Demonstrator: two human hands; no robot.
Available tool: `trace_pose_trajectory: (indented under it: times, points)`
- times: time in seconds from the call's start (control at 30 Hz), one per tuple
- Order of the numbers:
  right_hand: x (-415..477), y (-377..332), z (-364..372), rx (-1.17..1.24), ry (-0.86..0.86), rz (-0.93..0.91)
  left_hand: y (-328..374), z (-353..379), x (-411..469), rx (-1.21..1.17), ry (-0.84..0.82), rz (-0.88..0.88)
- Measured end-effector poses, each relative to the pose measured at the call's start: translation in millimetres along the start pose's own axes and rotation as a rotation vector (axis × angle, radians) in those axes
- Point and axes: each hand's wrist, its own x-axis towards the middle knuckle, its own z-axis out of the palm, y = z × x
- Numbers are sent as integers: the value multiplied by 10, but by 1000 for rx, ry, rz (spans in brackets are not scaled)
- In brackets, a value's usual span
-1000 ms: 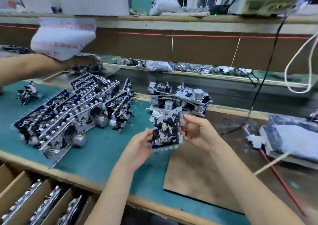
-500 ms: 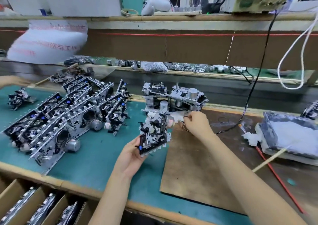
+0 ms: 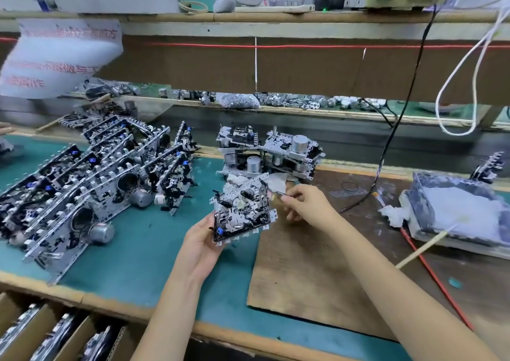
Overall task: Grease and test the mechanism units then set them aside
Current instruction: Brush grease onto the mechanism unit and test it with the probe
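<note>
My left hand (image 3: 200,239) grips a metal mechanism unit (image 3: 242,211) by its lower left corner and holds it tilted above the green mat (image 3: 154,253). My right hand (image 3: 306,203) is just right of the unit and pinches a thin metal tool (image 3: 277,192) whose tip points at the unit's upper right edge. A stack of mechanism units (image 3: 270,153) with silver motors stands behind the held one. Rows of leaning units (image 3: 91,178) fill the mat on the left.
A brown board (image 3: 309,272) lies under my right forearm. A grey grease tray (image 3: 463,211) with a wooden stick (image 3: 422,247) sits at the right. Cardboard compartments (image 3: 41,330) with units sit below the bench edge. Cables (image 3: 397,117) hang down at the right.
My right hand let go of the unit, reached back toward the stack and now holds a thin tool at the unit's edge. My left hand alone holds the unit, lower and tilted.
</note>
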Motion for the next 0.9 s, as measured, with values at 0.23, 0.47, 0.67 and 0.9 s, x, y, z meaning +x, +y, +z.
trace_pose_trajectory:
  times: [0.23,0.47,0.67,0.9]
  points:
    - [-157,-84,-255,39,-159,-101,-24,-3,25,26,27,12]
    - [-189,-108,-278,-9,-96,-143,-12,1,8,15,34,17]
    - [-216,-122,-259,-128,-51,-138,2,-1,0,29,19,12]
    - [-313,-126,-270,-126,-38,-150,10,-2,-27,12,21,14]
